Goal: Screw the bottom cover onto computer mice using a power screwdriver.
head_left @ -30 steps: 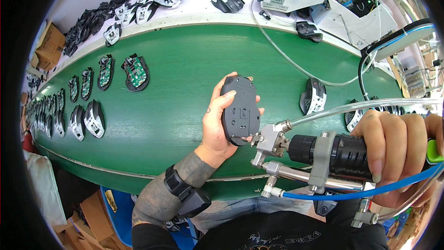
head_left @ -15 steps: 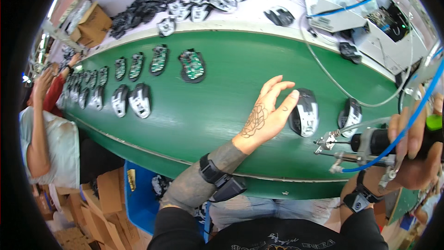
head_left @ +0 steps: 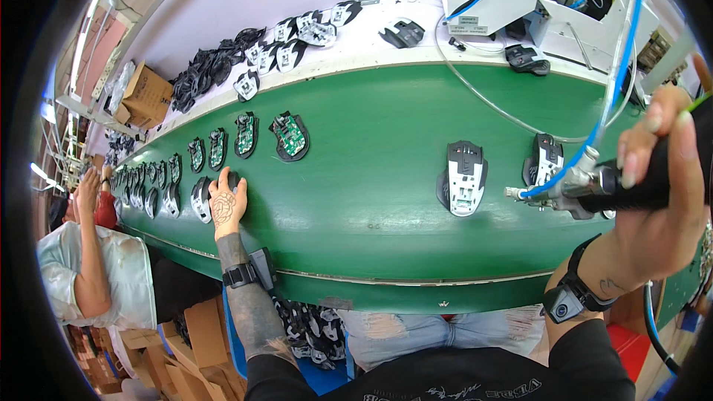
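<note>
My left hand (head_left: 226, 204) has reached the row on the green surface and its fingers close around a computer mouse shell, mostly hidden beneath them. Just left of it lies another black-and-white mouse shell (head_left: 200, 200). My right hand (head_left: 661, 156) grips a black powered screwdriver (head_left: 646, 178) with a metal head and a blue air hose (head_left: 572, 167). Under and beside the tool's front sits a mouse shell (head_left: 544, 160), partly covered. A separate mouse shell (head_left: 464, 178) lies between my hands. Mouse bases with green circuit boards (head_left: 290, 137) line the far left.
A white ledge (head_left: 356, 44) behind holds mouse shells and a pile of black parts (head_left: 212, 67). A white machine (head_left: 572, 30) stands back right, with a clear tube (head_left: 490, 104) looping over the surface. A co-worker (head_left: 96, 267) works at left. A blue bin (head_left: 327, 380) is below.
My left hand has swung left from the mouse shell in the middle to one in the left row. The screwdriver has risen slightly in my right hand, and the view has shifted.
</note>
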`<state>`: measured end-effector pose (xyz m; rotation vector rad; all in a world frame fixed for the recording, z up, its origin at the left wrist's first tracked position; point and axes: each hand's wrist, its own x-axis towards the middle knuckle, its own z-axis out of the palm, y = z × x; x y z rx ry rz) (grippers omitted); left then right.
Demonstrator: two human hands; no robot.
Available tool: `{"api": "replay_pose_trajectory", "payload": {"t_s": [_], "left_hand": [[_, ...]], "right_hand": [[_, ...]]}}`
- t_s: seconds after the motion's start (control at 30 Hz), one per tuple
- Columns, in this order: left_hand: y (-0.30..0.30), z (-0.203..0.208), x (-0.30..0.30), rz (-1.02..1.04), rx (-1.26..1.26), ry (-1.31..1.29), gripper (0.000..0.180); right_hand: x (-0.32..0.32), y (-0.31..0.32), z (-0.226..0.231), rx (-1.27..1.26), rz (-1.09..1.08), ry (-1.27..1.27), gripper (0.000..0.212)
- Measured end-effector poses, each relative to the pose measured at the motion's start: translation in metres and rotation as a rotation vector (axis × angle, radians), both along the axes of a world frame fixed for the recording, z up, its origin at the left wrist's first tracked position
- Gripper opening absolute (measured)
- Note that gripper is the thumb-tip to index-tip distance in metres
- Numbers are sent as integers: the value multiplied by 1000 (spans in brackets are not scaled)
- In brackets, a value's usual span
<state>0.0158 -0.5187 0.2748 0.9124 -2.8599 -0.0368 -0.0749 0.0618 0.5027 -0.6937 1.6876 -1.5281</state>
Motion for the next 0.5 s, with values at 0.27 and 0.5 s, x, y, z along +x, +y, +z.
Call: {"api": "replay_pose_trajectory", "payload": {"t_s": [0.27,0.5], "left_hand": [[131,35,-98,-298,154,219,66],[164,7,-131,-201,-23,49,75]], "right_hand": [[66,-45,12,-124,-752,512,52],[80,-25,-20,-265,-1155,833,54]]}}
